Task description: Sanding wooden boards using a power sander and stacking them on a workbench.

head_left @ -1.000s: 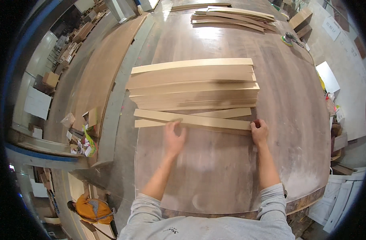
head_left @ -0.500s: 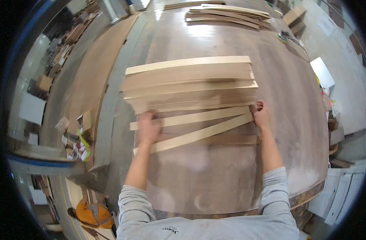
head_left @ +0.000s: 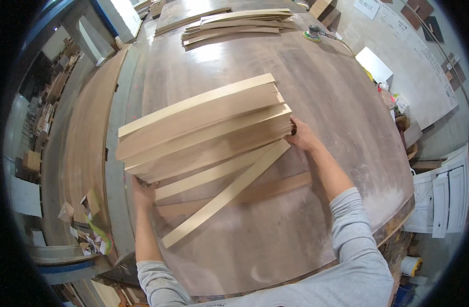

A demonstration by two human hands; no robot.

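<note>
A thick stack of thin wood strips [head_left: 204, 120], brown and pale, lies slanted across the middle of the table. My left hand [head_left: 144, 193] grips its left end, the fingertips partly hidden beneath the wood. At the opposite end my right hand [head_left: 303, 137] is closed round the strip ends. Just in front of the stack is a pale strip [head_left: 198, 179]. Another pale strip [head_left: 227, 197] crosses at a steeper angle, its right end near my right hand. A flat brown strip [head_left: 270, 188] shows beneath them.
The large wooden table [head_left: 357, 153] has a rounded near edge. Toward its far side lies a second pile of strips [head_left: 234, 25], with a sander [head_left: 312, 33] to its right. A long board [head_left: 93, 133] runs along the left. White panels [head_left: 442, 197] stand at the right.
My hands have moved onto the two ends of the stack. The view has turned, so the stack now appears further left and slanted. The front pale strip lies steeper against the other strips.
</note>
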